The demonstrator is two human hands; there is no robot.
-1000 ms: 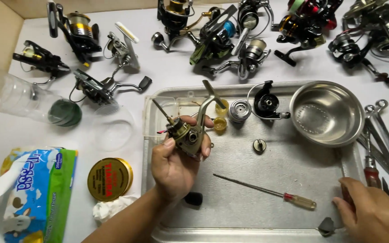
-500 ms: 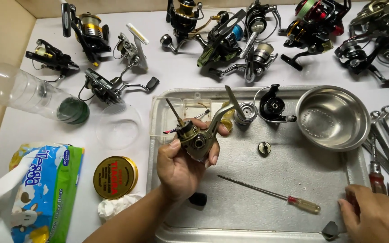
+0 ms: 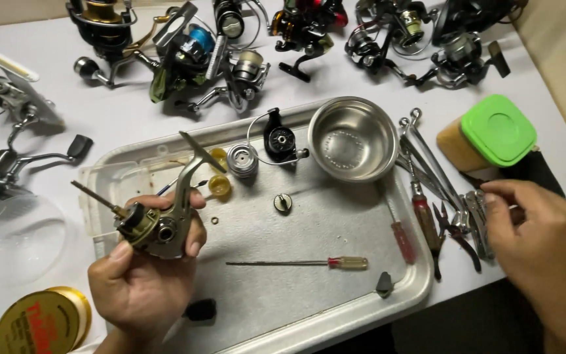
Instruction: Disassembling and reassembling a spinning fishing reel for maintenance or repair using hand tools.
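The left hand point(image 3: 142, 288) clasps a stripped reel body point(image 3: 155, 223) over the tray point(image 3: 335, 223); at three o'clock, the right hand point(image 3: 545, 242) fingers pliers point(image 3: 476, 219), grasping nothing.

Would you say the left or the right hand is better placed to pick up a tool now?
Probably the right hand: it is free at the tools, while the left hand holds the reel body.

A white surface point(image 3: 126, 128) fills nearly the whole view, evenly lit from above with soft, short shadows. Along its far edge and right edge runs a plain tan wall or board point(image 3: 565, 46). Below the near edge, at the right, everything lies in darkness point(image 3: 479, 321).
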